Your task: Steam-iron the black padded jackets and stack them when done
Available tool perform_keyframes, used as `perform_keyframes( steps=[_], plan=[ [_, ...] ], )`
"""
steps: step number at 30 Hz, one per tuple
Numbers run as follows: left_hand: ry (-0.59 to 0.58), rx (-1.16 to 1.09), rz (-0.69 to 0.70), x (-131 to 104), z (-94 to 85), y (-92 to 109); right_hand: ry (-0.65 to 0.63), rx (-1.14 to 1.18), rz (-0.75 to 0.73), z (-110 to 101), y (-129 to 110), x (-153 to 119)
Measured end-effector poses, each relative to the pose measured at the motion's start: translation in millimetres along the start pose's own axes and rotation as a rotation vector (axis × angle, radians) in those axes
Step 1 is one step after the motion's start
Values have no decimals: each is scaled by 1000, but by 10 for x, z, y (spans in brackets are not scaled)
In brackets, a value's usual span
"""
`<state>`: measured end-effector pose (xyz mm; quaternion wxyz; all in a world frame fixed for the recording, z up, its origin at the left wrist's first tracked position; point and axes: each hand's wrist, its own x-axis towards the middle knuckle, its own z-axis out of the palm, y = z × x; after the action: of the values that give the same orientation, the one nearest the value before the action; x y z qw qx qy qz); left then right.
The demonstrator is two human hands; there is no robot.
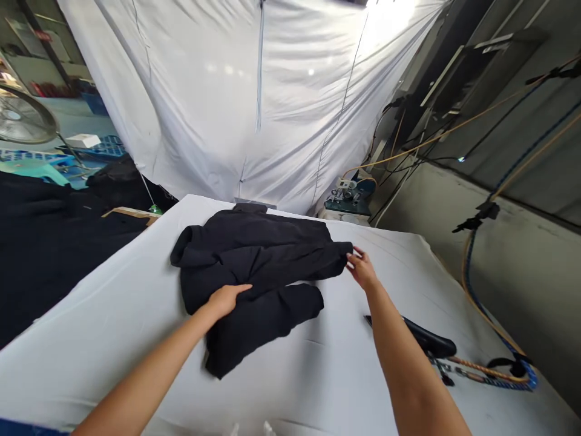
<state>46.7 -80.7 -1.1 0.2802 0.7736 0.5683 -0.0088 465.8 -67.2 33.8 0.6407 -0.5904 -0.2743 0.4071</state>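
Observation:
A black jacket (267, 254) lies spread on the white-covered table, with its collar at the far side and folds across its body. My right hand (361, 267) has its fingers closed on the end of a sleeve (313, 257) stretched to the right. My left hand (227, 301) is on the near part of the jacket, one digit pointing right along the cloth. Its other fingers are hidden in the fabric, which it appears to grip. Another black section (272, 318) of the garment extends to the right below that sleeve.
On the table at right is an iron (429, 339) with a black handle, joined to hoses (494, 327). A machine (347, 203) stands behind the table. Dark cloth (59, 242) is piled at left, near a fan (22, 115). White sheeting (218, 91) hangs behind.

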Motion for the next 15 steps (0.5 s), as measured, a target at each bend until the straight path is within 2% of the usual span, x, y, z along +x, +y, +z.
perform_keyframes(
  steps=[2, 3, 5, 7, 9, 10, 13, 15],
  plan=[
    [-24, -41, -58, 37, -65, -73, -92, -151, 121, 11, 285, -125],
    [-48, -66, -80, 26, -30, -60, -129, -244, 171, 45, 462, -194],
    [-111, -91, -98, -35, 148, 46, -94, -353, 164, 140, 786, -296],
    [-159, -68, -65, -98, 364, 174, -38, -394, 131, 211, 962, -307],
    [-142, -24, -10, -125, 476, 220, 2, -434, 116, 190, 943, -219],
    [-121, -16, 29, -124, 465, 194, 22, -467, 112, 138, 877, -149],
    [-102, -27, 116, -99, 199, -32, 57, -599, 123, -116, 618, 63],
    [-179, -57, 120, -96, -42, -218, 42, -690, 150, -269, 515, 133]
  ],
)
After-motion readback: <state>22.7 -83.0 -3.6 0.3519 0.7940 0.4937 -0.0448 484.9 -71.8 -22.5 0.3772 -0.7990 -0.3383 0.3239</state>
